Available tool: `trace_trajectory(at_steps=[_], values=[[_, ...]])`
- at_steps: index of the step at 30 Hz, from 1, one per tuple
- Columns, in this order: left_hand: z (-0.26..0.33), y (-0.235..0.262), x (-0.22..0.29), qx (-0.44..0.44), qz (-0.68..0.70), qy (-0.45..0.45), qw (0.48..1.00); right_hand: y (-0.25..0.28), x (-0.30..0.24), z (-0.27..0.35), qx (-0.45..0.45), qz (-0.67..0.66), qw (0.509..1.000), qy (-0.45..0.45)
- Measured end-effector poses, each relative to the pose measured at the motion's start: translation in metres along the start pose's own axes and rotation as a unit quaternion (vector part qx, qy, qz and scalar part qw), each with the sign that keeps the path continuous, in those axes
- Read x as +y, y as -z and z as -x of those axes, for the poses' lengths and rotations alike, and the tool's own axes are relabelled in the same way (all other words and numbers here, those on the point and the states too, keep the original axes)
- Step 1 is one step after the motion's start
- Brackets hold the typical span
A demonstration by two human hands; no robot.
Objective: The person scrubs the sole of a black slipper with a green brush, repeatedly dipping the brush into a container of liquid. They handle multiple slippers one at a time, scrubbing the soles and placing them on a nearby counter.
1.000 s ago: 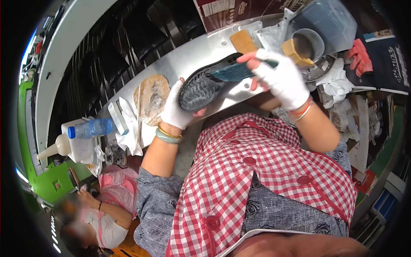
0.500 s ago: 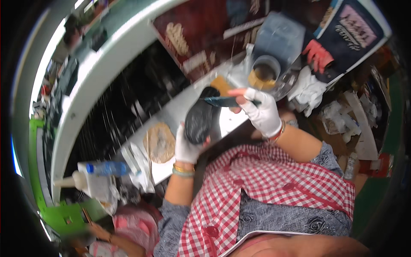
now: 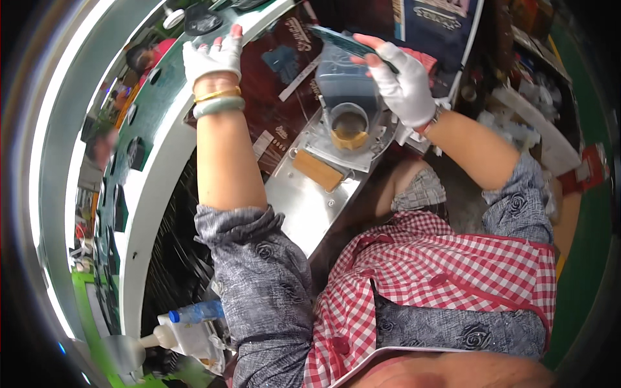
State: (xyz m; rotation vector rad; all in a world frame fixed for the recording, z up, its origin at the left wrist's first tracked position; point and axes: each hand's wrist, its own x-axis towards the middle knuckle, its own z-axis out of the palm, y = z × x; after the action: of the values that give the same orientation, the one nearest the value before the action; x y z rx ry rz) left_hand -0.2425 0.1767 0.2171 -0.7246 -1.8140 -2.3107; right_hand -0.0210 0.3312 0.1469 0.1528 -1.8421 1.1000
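My left hand point(image 3: 213, 63), in a white fingerless glove, reaches out over the green conveyor belt point(image 3: 169, 72) with its fingers apart and nothing in them. Just beyond its fingertips lies a black rounded piece point(image 3: 203, 21) that looks like a shoe part. On the right, my right hand point(image 3: 406, 87), gloved the same way, grips a slim dark green brush-like tool point(image 3: 349, 44) between thumb and fingers. The tool points up and left, above a blue-grey plastic container point(image 3: 349, 81). Below it stands a clear cup point(image 3: 350, 123) banded with yellow tape, with brownish contents.
A tan block point(image 3: 317, 171) lies on the metal bench point(image 3: 301, 210). Several black pieces sit along the belt, whose white edge point(image 3: 145, 174) curves down the left. A blue-capped bottle point(image 3: 197, 313) is at lower left. Dark red printed boards point(image 3: 259, 90) stand behind the bench.
My left hand has left the bench for the belt and no longer holds the black piece. My right hand has risen, still holding the tool. The view has shifted.
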Motion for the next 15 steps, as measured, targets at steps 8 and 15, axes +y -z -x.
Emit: trace_trajectory(at_steps=[8, 15], values=[[0.145, -0.013, -0.094, -0.122, -0.112, 0.061, 0.984, 0.027, 0.036, 0.005, -0.033, 0.095, 0.986, 0.134], [0.149, -0.014, -0.131, -0.218, -0.41, 0.024, 0.885, 0.019, 0.048, 0.009, -0.104, 0.309, 0.936, 0.135]])
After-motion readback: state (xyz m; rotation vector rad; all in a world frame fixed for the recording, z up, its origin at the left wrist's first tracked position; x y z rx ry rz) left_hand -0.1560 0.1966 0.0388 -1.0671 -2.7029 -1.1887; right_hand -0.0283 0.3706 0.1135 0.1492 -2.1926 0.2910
